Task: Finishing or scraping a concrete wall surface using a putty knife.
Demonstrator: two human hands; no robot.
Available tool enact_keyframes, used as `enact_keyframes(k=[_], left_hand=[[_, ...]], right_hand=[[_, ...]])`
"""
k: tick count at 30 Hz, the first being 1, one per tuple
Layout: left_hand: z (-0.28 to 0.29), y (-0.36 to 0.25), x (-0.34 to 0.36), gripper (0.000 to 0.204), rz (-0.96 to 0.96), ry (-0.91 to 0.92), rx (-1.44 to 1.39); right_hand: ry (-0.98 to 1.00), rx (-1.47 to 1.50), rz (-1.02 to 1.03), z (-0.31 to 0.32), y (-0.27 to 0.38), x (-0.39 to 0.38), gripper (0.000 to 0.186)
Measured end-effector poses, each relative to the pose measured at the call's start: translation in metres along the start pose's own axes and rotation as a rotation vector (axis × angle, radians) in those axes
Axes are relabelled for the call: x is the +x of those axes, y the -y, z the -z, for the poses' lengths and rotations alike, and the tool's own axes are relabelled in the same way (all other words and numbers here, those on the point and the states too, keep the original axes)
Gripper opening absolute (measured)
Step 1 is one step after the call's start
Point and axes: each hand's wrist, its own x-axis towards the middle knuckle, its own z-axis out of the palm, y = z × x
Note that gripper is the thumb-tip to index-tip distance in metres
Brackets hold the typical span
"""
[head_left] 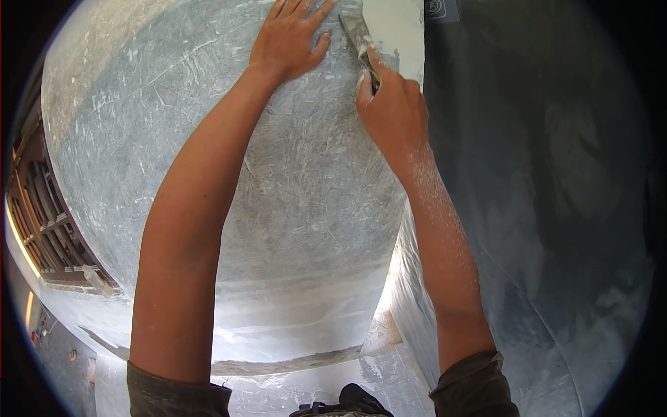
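My left hand (290,45) lies on the mottled grey plastered wall (174,104) near the top, fingers spread. To its right, my right hand (392,111) grips a metal scraper (356,35), its flat blade angled up and left against the wall beside a cream-white patch (396,28) at the wall's vertical edge. Pale dust coats my right forearm and fingertips.
A dark grey, smeared surface (556,174) adjoins on the right. At left is a window with a dark grille (45,208). Thin plastic sheeting (410,278) hangs below the wall's edge, above a pale ledge (313,375). Small items lie on the floor at lower left.
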Motion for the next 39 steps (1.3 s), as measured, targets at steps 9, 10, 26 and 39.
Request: enact_keyframes(k=[9,10,26,39], left_hand=[[0.003,-0.003,-0.003,0.061,0.012,0.052,0.081],[0.003,-0.006,-0.001,0.061,0.01,0.044,0.078],[-0.002,-0.011,0.005,0.062,0.005,0.007,0.034],[-0.002,-0.014,0.005,0.062,0.008,-0.027,-0.001]], right_hand=[[-0.027,0.02,-0.039,0.001,0.006,-0.001,0.042],[-0.04,0.042,-0.023,0.0,0.002,-0.001,0.043],[-0.162,0.031,0.053,0.009,-0.001,0.039,0.044],[-0.139,0.098,-0.011,0.011,-0.002,0.036,0.043]])
